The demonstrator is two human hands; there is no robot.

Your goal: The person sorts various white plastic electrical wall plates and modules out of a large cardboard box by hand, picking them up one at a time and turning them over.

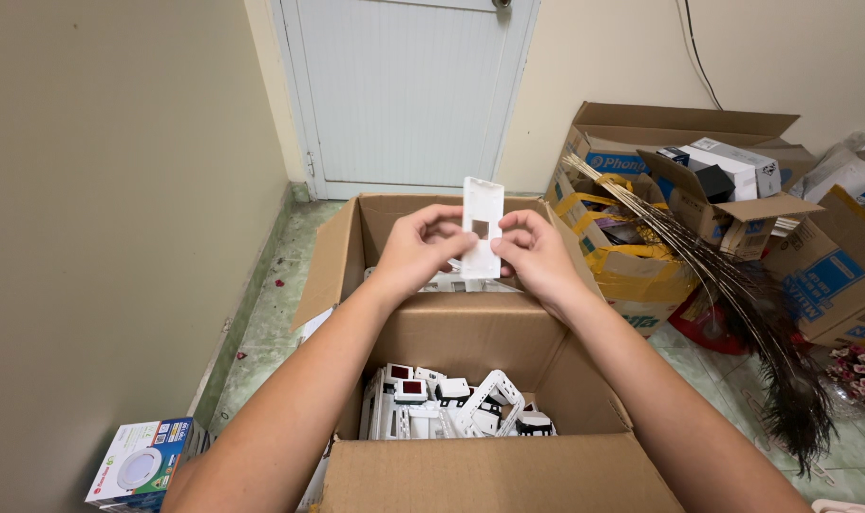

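Observation:
A white plastic switch cover plate (pixel 482 224) with a small square opening is held upright between both hands above an open cardboard box (pixel 470 332). My left hand (pixel 420 247) pinches its left edge. My right hand (pixel 537 255) grips its right edge and lower part. A cardboard divider splits the box. The near compartment holds several white switch modules and frames (pixel 451 404), some with dark red faces. More white parts lie in the far compartment, mostly hidden behind my hands.
A pale door (pixel 404 90) stands behind the box, with a wall (pixel 109 218) at the left. Open cardboard boxes (pixel 689 190) of packaged goods crowd the right, with a bundle of dried stalks (pixel 727 285) across them. A small lamp carton (pixel 142 465) sits at lower left.

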